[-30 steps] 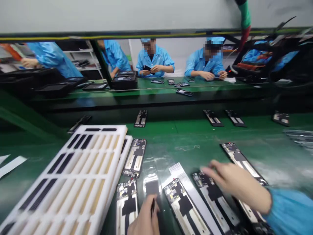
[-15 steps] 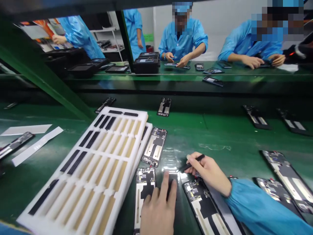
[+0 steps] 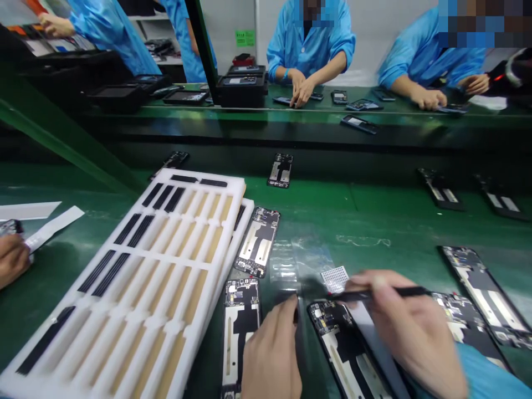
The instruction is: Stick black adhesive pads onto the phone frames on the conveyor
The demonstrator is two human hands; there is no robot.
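My right hand is closed around slim black tweezers, whose tip points left above the top end of an opened phone. Close by that tip lies a small white sheet with rows of dots. My left hand has its fingers bent and drawn together beside another opened phone. Something dark shows at its fingertips, too hidden to name. Just beyond those fingertips, clear plastic film lies on the green bench.
A white foam tray with black strips in some slots rests on a second tray at left. More opened phones lie around. Another person's hand is at the left edge beside white paper strips. Co-workers in blue sit opposite.
My right hand has moved right and nearer to me with the tweezers, uncovering the dotted sheet. My left fingers went from stretched out to bent. Another person's hand has appeared at left.
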